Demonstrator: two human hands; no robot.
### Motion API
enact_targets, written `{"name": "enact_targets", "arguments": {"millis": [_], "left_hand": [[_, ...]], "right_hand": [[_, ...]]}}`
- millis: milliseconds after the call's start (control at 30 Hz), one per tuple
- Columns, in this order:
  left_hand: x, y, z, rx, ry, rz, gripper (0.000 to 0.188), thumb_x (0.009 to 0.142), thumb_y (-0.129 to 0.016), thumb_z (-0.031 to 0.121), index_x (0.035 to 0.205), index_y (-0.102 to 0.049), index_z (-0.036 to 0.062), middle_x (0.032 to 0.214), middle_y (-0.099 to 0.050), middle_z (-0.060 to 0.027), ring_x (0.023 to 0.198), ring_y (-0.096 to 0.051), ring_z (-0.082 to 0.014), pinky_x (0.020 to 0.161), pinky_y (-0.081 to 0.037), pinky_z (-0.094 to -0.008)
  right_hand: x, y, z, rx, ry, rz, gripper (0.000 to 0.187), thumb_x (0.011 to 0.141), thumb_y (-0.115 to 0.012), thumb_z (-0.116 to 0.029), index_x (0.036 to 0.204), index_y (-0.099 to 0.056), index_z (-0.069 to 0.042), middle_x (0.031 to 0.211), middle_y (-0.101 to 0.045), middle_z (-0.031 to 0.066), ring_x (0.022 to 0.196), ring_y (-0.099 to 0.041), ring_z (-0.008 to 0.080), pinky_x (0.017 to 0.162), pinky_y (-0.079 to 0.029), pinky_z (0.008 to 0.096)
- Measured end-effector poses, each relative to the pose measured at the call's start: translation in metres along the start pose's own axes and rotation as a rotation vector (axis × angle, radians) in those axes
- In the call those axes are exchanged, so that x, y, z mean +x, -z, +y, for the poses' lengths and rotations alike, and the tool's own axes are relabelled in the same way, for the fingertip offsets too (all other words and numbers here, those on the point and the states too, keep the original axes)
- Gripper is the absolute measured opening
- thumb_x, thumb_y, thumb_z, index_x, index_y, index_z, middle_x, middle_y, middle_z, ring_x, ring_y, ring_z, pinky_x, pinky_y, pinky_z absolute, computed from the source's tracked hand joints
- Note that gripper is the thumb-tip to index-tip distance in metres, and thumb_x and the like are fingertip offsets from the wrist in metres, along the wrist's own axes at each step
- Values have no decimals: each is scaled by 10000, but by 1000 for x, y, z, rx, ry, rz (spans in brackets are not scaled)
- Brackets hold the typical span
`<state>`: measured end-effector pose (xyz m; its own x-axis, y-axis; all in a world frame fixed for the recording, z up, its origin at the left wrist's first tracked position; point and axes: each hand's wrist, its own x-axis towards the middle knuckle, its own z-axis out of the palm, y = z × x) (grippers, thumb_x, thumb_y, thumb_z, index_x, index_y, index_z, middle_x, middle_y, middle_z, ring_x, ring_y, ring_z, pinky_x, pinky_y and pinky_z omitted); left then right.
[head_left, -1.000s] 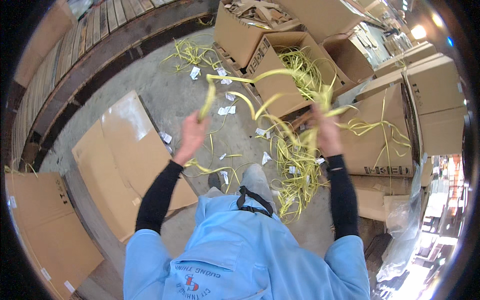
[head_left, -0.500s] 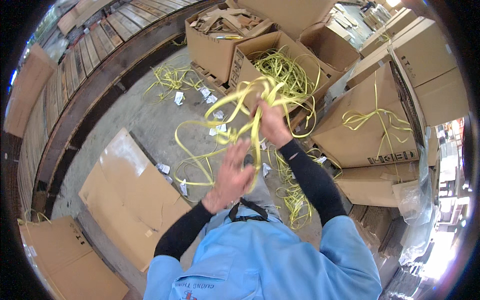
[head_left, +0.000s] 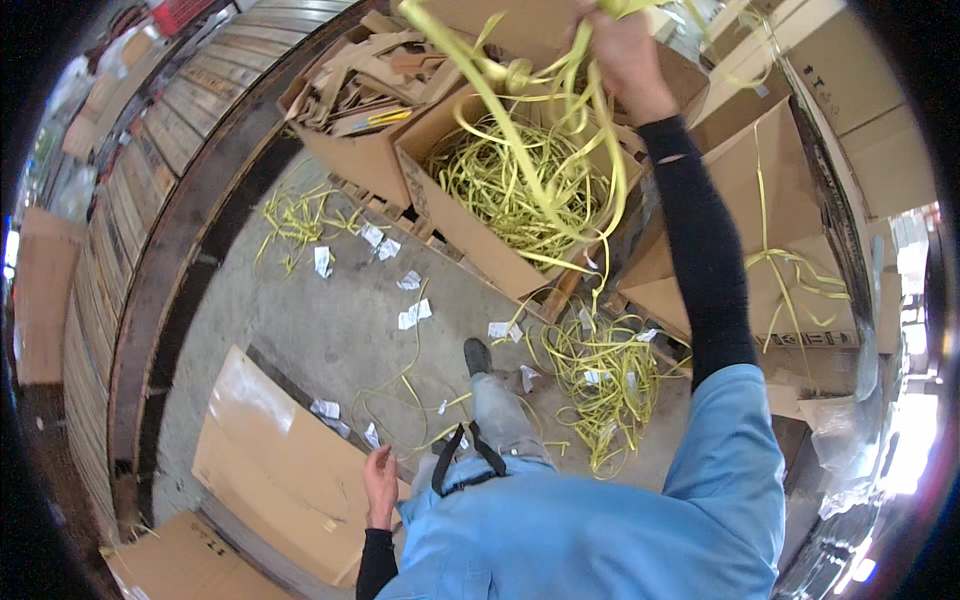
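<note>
up at the top of the frame, the right hand gripped a bunch of yellow strapping, its loops hanging over an open cardboard box heaped with tangled straps. the left hand, loosely half-spread, hung lower left of centre, near a flattened cardboard sheet.

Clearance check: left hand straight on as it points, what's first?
Likely the white paper scrap on the floor; depth is unclear, so the left hand may pass above it.
</note>
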<state>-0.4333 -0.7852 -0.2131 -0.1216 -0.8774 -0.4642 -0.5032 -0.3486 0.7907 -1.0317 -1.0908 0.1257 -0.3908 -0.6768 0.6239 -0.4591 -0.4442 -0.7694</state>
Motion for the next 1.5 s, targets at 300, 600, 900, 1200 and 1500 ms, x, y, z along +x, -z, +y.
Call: {"name": "enact_targets", "arguments": {"millis": [300,600,900,1200,1500], "left_hand": [[43,-16,17,-22,310,6,244,948,-588,90,1111,-582,-93,1030,-665,-136,952,-612,-159,861,-481,-295],[18,-11,-4,98,683,12,165,921,-640,136,910,-561,-9,936,-690,-124,752,-600,-126,637,-467,-254],[64,-46,27,45,553,24,107,948,-584,80,944,-523,-7,1095,-679,-146,920,-655,-192,715,-513,-297],[72,-46,-13,51,629,1,222,959,-595,150,1062,-580,-46,1071,-676,-147,912,-650,-197,726,-521,-295],[66,-57,-1,82,639,-99,305,969,-604,210,1178,-616,-12,1121,-671,-110,969,-630,-170,821,-505,-296]], "right_hand": [[-298,84,375,-1291,-1015,-894,238,849,-621,-181,1019,-679,-25,1046,-611,208,1059,-557,316,975,-427,535],[-379,81,500,-1320,-1190,-1077,278,908,-555,-222,1068,-726,-72,1153,-660,201,980,-684,336,742,-554,441],[-177,38,534,-942,-579,-671,326,781,-656,-52,1053,-556,98,917,-625,237,838,-630,355,770,-522,443],[-185,15,588,-1129,-314,-219,301,906,-592,-170,1143,-539,7,924,-596,128,854,-575,278,775,-469,397],[-458,35,622,-737,-1577,-605,563,845,-718,-318,1209,-555,79,1104,-647,264,1037,-639,378,890,-518,439]]}}
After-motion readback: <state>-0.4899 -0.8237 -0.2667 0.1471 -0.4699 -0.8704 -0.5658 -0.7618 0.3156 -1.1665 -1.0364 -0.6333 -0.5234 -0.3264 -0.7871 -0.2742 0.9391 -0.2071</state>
